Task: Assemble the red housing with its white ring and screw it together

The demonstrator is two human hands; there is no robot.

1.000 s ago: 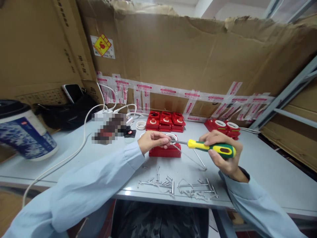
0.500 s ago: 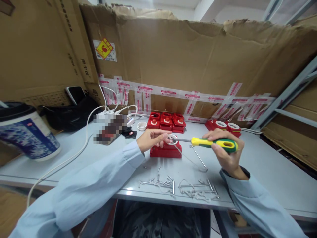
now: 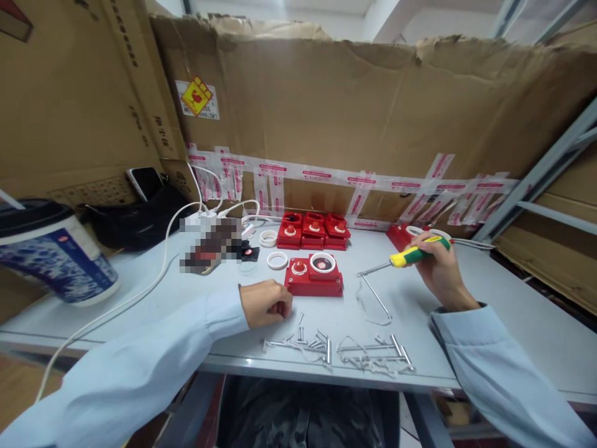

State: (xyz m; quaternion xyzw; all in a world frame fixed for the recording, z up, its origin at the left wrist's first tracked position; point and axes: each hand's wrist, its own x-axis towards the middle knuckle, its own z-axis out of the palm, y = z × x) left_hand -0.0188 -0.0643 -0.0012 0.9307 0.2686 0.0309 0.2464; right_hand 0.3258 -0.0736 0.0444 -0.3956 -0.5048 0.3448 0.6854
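My right hand (image 3: 441, 267) is wrapped round the yellow and green handle of a screwdriver (image 3: 413, 254), whose shaft points left above a thin metal rod (image 3: 377, 297). Down on the table, my left hand (image 3: 267, 303) has its fingers curled together beside the left front corner of a red box (image 3: 313, 286); anything between its fingertips is too small to make out. That box carries a red button in a white collar and a white ring (image 3: 323, 264) round a dark disc. Screws (image 3: 318, 341) and small rods with strings (image 3: 373, 358) lie near the front edge.
Several red units (image 3: 313, 230) stand at the back, with more red parts (image 3: 401, 236) further right. White rings (image 3: 277, 261), a phone-like object (image 3: 212, 246), white cables, a black bag (image 3: 125, 218) and a large cup (image 3: 60, 255) occupy the left. Cardboard (image 3: 303, 106) walls the back.
My left hand has moved from the white ring down to the tabletop. My right hand drew the screwdriver right and slightly up, off the red box, whose button now shows.
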